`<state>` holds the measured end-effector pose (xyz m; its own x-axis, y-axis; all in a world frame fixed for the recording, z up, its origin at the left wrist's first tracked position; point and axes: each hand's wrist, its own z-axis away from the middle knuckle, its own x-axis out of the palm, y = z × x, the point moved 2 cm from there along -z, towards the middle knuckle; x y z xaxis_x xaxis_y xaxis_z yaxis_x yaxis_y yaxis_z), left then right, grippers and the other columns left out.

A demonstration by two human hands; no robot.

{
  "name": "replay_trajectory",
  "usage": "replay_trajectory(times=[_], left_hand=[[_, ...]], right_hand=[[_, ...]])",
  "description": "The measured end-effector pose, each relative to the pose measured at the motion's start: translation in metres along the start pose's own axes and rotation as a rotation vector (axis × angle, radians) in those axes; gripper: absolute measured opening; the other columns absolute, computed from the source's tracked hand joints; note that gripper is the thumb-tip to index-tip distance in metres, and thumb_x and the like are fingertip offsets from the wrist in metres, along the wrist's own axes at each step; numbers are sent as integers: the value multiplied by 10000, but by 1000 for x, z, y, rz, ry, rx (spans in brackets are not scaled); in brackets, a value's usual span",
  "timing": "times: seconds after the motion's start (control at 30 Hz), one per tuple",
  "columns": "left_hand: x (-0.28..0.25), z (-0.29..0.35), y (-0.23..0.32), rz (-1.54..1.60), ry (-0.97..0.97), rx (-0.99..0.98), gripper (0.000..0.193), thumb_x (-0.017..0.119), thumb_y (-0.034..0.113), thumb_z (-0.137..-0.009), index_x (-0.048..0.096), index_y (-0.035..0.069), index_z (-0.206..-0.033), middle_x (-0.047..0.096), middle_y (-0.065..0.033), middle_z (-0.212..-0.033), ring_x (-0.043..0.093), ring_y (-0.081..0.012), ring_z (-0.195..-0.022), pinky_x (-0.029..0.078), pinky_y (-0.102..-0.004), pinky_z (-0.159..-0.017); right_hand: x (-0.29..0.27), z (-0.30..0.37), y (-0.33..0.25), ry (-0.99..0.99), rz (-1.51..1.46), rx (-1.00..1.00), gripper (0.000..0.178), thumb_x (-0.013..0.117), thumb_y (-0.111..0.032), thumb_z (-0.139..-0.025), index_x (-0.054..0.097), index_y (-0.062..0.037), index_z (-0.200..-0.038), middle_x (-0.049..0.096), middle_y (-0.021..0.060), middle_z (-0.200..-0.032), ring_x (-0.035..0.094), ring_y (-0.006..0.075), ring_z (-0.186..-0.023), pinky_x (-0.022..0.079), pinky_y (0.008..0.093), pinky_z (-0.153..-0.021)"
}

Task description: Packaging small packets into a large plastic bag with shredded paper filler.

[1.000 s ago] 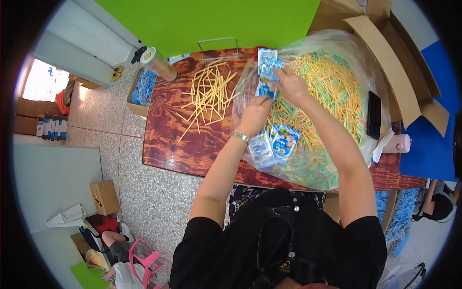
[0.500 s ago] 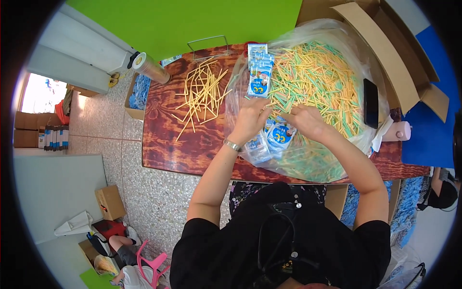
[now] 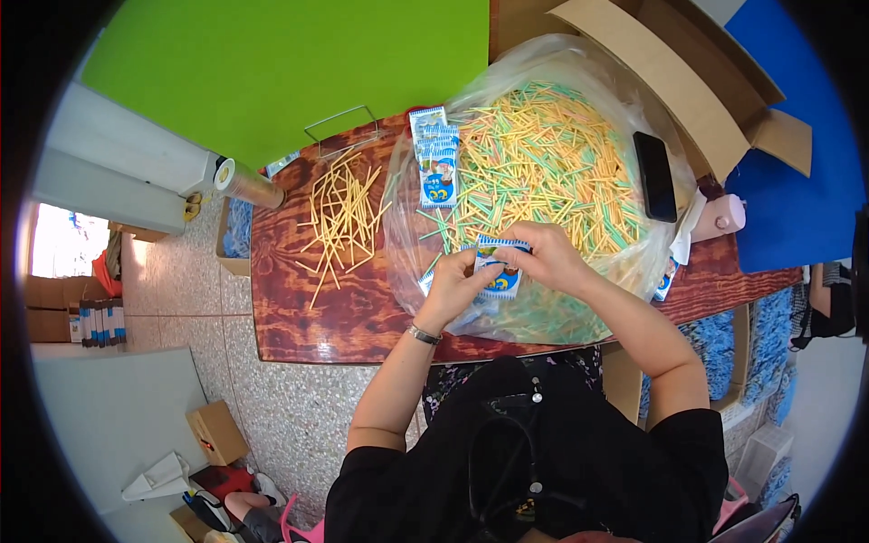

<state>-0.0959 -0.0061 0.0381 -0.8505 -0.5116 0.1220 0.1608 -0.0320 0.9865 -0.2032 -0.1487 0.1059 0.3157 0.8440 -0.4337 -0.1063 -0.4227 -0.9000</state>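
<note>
My left hand [image 3: 451, 290] and right hand [image 3: 549, 257] are both pinching this little blue-and-white packet [image 3: 502, 287], kinda over the near side of the clear bag [image 3: 566, 319] of pastel sticks [image 3: 548, 172] on the tabletop [image 3: 294, 326].

– What's at the counter's [image 3: 290, 328] left end?
– A cylinder [image 3: 251, 186] with a white-rimmed top, and a bent wire stand [image 3: 340, 117] near the green panel [image 3: 299, 59].
– And to the right?
– A black phone [image 3: 654, 176], a pink bottle [image 3: 713, 220] near it, and beyond them an open cardboard box [image 3: 656, 83] beside a blue panel [image 3: 797, 217].
</note>
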Motion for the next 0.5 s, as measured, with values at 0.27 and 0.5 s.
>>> replay_trajectory(times=[0.27,0.5], left_hand=[[9,2,12,-473,75,191,229,798,160,-774,615,23,-755,589,-28,-621,507,-84,-559,428,-269,-529],[-10,6,11,-556,138,74,209,811,153,-776,651,24,-813,631,4,-716,527,-31,-629,434,-219,-558]], right_hand=[[-1,15,5,27,172,-217,211,676,-99,-837,639,-31,-1033,639,139,-814,638,328,-765,497,405,-665],[-55,-6,40,116,-113,91,167,662,-149,-849,663,-40,-975,652,133,-834,649,314,-814,514,405,-717]])
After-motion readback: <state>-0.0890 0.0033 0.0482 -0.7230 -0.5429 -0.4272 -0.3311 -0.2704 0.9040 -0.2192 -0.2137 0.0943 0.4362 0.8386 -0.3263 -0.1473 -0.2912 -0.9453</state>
